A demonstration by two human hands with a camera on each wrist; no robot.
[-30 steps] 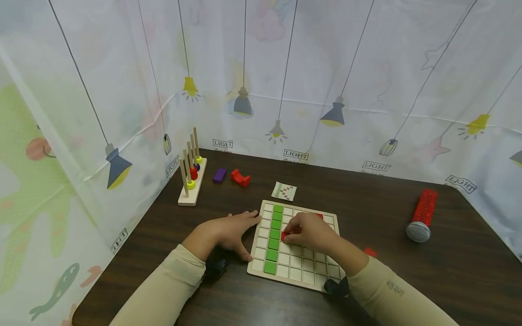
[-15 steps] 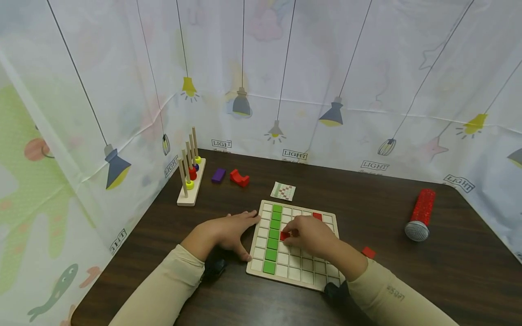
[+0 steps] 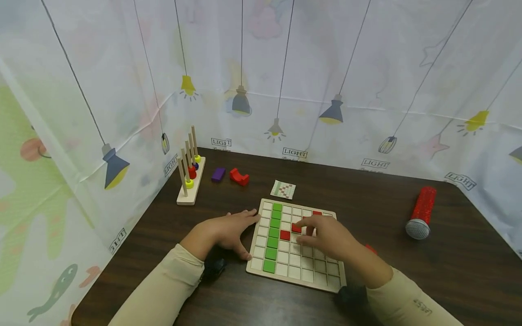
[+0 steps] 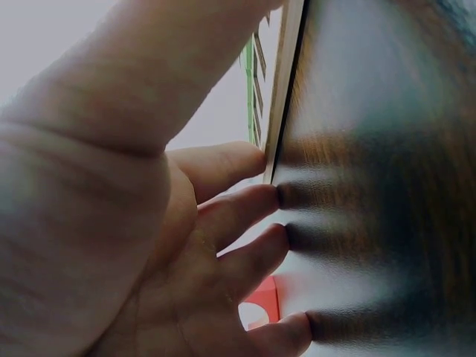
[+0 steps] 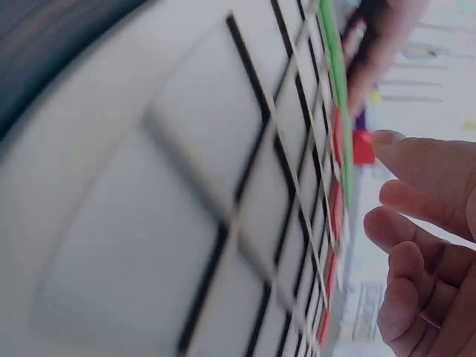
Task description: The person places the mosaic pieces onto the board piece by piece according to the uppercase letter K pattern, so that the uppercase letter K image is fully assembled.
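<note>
A wooden grid board (image 3: pixel 281 277) lies on the table, its cells mostly white, with a column of green tiles (image 3: pixel 271 242) near the left side. Beside that column sits a red tile (image 3: pixel 285 235); another red tile (image 3: pixel 296 228) is diagonally behind it, at my right fingertips. My right hand (image 3: pixel 324 232) hovers over the board, thumb and index finger apart. In the right wrist view nothing shows between those fingers (image 5: pixel 413 160). My left hand (image 3: pixel 228 230) spans the board's left edge, thumb near the front corner and fingers further back, resting at the table.
At the back left stand a peg stacker (image 3: pixel 191 181) with coloured rings, a purple block (image 3: pixel 218 174) and a red arched block (image 3: pixel 239 177). A pattern card (image 3: pixel 283 189) lies behind the board. A loose red piece (image 3: pixel 371 248) and a red toy microphone (image 3: pixel 422 213) are at right.
My right hand has released the red tile beside the green column and moved right, its fingers spreading; that tile now shows flat in its cell. The left hand has stayed put.
</note>
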